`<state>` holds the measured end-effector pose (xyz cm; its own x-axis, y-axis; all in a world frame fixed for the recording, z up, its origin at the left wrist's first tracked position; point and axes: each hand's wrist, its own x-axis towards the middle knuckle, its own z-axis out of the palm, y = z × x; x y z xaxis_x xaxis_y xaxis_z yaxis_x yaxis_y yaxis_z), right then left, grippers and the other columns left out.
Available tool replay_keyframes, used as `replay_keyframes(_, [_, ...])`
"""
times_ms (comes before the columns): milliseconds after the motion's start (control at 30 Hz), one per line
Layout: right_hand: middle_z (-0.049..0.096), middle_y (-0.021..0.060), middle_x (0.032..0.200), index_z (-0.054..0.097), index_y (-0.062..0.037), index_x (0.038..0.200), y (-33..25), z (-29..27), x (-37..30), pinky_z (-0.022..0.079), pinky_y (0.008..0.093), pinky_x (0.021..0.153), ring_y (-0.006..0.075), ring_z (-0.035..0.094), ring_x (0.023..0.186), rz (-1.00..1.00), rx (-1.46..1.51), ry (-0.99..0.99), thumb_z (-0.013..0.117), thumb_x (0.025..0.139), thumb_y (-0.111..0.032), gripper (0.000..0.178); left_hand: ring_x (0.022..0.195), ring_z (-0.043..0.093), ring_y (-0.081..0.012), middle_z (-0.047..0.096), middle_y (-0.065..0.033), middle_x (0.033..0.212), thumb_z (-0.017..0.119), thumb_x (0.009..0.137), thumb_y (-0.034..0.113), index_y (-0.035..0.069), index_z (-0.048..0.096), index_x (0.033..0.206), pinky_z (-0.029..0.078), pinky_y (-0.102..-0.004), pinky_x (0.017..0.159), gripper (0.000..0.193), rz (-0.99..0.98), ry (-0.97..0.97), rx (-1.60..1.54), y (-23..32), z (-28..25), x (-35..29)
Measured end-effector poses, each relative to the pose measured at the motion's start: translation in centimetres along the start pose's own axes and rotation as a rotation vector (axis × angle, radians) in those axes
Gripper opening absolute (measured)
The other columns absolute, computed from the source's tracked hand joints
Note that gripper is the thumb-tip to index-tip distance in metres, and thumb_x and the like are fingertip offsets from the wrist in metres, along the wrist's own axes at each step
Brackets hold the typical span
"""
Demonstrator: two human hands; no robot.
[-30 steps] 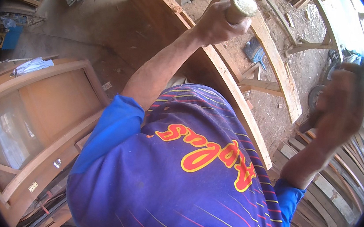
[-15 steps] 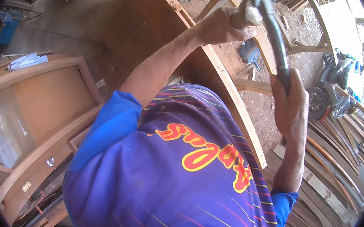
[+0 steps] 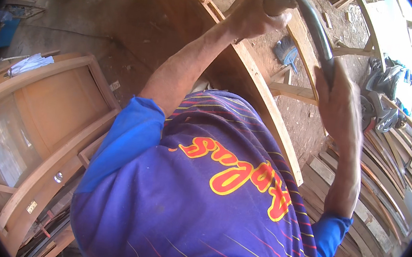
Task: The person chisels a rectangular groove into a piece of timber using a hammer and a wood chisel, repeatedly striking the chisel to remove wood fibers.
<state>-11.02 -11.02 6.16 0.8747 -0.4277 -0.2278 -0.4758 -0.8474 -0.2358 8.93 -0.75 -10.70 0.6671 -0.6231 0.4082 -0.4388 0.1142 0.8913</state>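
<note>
The hammer (image 3: 316,32) is held at the far centre-right of the scene, its dark shaft slanted from the right hand (image 3: 339,102) toward the far left, where its head is partly cut off by the view's edge. The right hand is closed around the near end of the shaft and is slightly blurred. A stout wooden handle (image 3: 276,5) is gripped by the left hand (image 3: 250,20), whose fingers are wrapped around it. The handle's end is partly covered by the hammer head; whether the two are touching cannot be told, and the handle's lower part is hidden by the hand.

Beneath the left forearm, a reddish-brown panel (image 3: 177,22) is edged by a pale beam (image 3: 265,89), which is stretched from the far centre to the near right. To the right of the beam, a plank (image 3: 302,53) is seen behind the hammer shaft, and a blue broom (image 3: 286,51) is seen between the two on the dirt floor (image 3: 307,124).

On the left, a framed door (image 3: 57,155) is fitted with a round knob (image 3: 58,177), and a white cloth (image 3: 31,65) is draped on its far edge. On the right, long boards (image 3: 369,196) are piled, with a motorbike (image 3: 383,117) placed beyond them.
</note>
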Motion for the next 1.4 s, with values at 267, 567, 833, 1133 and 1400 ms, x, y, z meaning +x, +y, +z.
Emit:
replay_keyframes(267, [0.066,0.0142,0.083,0.061,-0.0047,0.109,2.1,-5.7,-2.9,0.048,0.0421,0.063,0.0276,0.062,0.070,-0.112,0.268,0.704,0.063,0.099,-0.022,0.020,0.069,0.070,-0.0216,0.071,-0.0103,0.076,0.076,0.085,0.027,0.004,0.068,0.090,0.057,-0.0364,0.068,0.025,0.040,-0.023,0.002,0.6,0.8,0.8])
replay_keyframes(567, [0.062,0.0094,0.081,0.059,-0.0013,0.100,0.9,1.6,-1.1,0.046,0.0366,0.062,0.0211,0.052,0.065,0.014,0.143,0.103,0.063,0.099,-0.021,0.020,0.075,0.072,-0.0232,0.073,-0.0122,0.083,0.074,0.086,0.032,0.003,0.067,0.094,0.057,-0.0386,0.070,0.030,0.288,0.052,0.207,-1.5,1.9,-0.2])
replay_keyframes(833, [0.064,0.0156,0.091,0.061,-0.0041,0.107,3.1,-6.1,-3.3,0.049,0.0367,0.065,0.0251,0.060,0.076,-0.064,0.212,0.795,0.061,0.099,-0.016,0.014,0.073,0.071,-0.0263,0.071,-0.0108,0.079,0.073,0.087,0.034,0.004,0.068,0.096,0.057,-0.0398,0.069,0.031,0.082,0.021,-0.021,-0.1,1.7,-0.2])
replay_keyframes(1133, [0.067,0.0253,0.085,0.058,-0.0057,0.106,2.2,4.2,-1.6,0.050,0.0445,0.065,0.0423,0.067,0.079,0.019,0.056,0.084,0.062,0.098,-0.017,0.015,0.075,0.072,-0.0263,0.072,-0.0108,0.081,0.073,0.087,0.032,0.005,0.068,0.095,0.058,-0.0404,0.070,0.029,0.102,-0.046,-0.083,-2.6,2.4,0.2])
replay_keyframes(1400, [0.063,0.0084,0.078,0.062,-0.0034,0.110,3.6,-5.1,-3.4,0.047,0.0367,0.060,0.0194,0.057,0.066,-0.104,0.192,0.818,0.061,0.101,-0.019,0.018,0.078,0.073,-0.0226,0.075,-0.0111,0.086,0.076,0.087,0.029,0.006,0.071,0.097,0.057,-0.0368,0.070,0.026,0.055,-0.009,-0.083,-1.2,2.5,0.2])
